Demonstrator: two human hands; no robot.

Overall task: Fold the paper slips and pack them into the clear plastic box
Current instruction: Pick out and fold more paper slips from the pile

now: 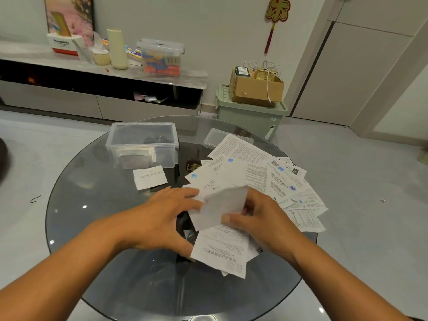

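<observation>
A paper slip (pixel 220 208) is held above a round glass table (pixel 97 205), pinched by the right hand (pixel 259 216) at its lower right edge, while the left hand (pixel 162 218) is laid against its left side with fingers extended. A fanned pile of printed slips (pixel 266 181) is spread on the table under and beyond the hands. The clear plastic box (pixel 142 144), already holding folded slips, is set at the table's far left, with one folded slip (pixel 149 177) just before it and the box lid (pixel 216 137) behind the pile.
</observation>
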